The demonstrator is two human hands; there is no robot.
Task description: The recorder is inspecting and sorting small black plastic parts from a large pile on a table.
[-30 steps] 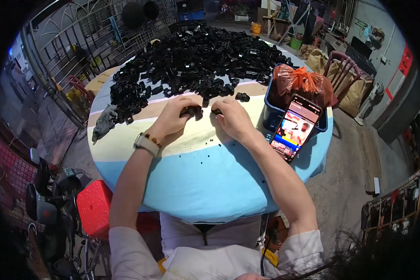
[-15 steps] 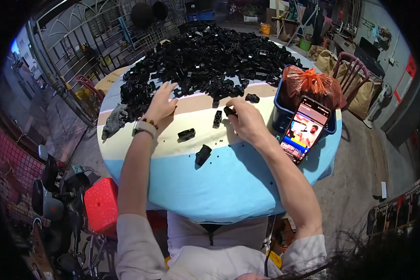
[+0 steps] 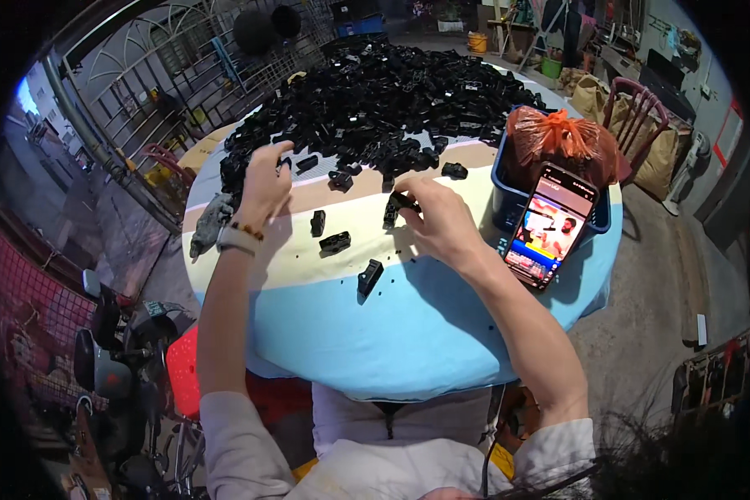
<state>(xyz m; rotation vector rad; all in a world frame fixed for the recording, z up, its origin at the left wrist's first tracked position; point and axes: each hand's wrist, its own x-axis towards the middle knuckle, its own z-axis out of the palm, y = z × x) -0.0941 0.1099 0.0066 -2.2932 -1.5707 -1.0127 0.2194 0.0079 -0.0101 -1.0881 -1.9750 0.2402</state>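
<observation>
Though at fingertips (image 3: 409, 184), black part (image 3: 390, 217) fore-and-aft

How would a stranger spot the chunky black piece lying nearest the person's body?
Find the cloth-covered table, then the line where its cream stripe meets the broad blue one. The black piece lies slantwise across that line. Unlike the other chunky pieces, it alone reaches onto that blue.

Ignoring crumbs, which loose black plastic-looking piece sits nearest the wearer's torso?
The oblong black plastic-looking piece lying slanted at the edge of the striped tablecloth's light-blue band; the other loose pieces all lie farther up.
</observation>
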